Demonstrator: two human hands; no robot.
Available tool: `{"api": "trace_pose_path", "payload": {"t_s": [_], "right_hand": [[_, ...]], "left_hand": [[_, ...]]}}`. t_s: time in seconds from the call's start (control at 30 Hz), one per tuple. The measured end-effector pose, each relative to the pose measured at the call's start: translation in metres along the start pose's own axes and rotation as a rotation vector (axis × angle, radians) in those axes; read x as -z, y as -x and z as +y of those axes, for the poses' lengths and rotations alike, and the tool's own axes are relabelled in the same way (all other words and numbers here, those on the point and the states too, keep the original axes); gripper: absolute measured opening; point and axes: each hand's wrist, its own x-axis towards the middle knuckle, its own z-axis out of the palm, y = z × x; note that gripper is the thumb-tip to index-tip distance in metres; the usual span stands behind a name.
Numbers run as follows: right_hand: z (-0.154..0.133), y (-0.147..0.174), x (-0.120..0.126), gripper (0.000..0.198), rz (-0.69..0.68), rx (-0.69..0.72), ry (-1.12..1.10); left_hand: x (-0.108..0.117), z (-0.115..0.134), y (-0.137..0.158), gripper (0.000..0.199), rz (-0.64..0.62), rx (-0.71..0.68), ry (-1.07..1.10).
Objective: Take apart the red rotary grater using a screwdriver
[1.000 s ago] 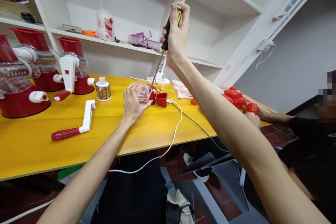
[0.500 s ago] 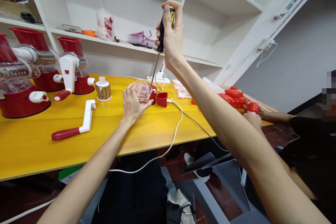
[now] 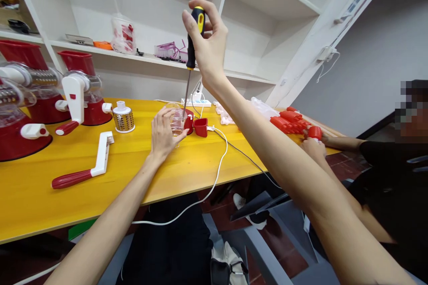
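Note:
My right hand [image 3: 211, 46] is raised above the table, its fingers around the black and yellow handle of a screwdriver [image 3: 191, 53]. The thumb lies along one side of that handle. The metal shaft points nearly straight down, with its tip at a clear plastic grater body [image 3: 177, 121]; what the tip touches is hidden. My left hand [image 3: 162, 133] grips the clear body from the left, thumb in front. Joined to this body, or right against it, is a red base [image 3: 189, 121]. A small red cup-like part [image 3: 200, 128] lies to its right.
Red drum graters [image 3: 82, 89] stand at left, near a metal grating drum [image 3: 124, 117] and a loose crank handle [image 3: 83, 173]. A white cable [image 3: 219, 169] crosses the table edge. Behind is a power strip [image 3: 197, 102]. At right, a co-worker's hand [image 3: 314, 147] holds a red part.
The view has shifted slightly, so most things sit further left. My right hand's fingers have loosened and shifted on the screwdriver handle, which stands more upright. My left hand keeps its hold.

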Motion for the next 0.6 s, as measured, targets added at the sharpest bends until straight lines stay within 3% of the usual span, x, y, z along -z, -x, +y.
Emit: {"api": "trace_pose_path", "payload": {"t_s": [0.07, 0.1, 0.23, 0.43, 0.6], "right_hand": [[0.007, -0.006, 0.000, 0.018, 0.055, 0.240, 0.029], [0.011, -0.011, 0.000, 0.022, 0.047, 0.282, 0.031], [0.028, -0.031, 0.004, 0.047, -0.109, 0.210, -0.054], [0.032, -0.032, 0.010, 0.012, -0.081, 0.193, -0.123], [0.023, -0.020, -0.006, 0.014, -0.046, 0.173, -0.297]], "left_hand": [[0.000, 0.000, 0.000, 0.068, -0.003, 0.009, -0.003], [0.000, 0.000, 0.000, 0.067, -0.006, 0.007, 0.000], [0.000, -0.002, -0.001, 0.063, -0.016, 0.004, 0.020], [0.010, -0.009, -0.012, 0.060, -0.162, -0.067, 0.037], [0.019, -0.013, -0.022, 0.057, -0.275, -0.130, 0.103]]}}
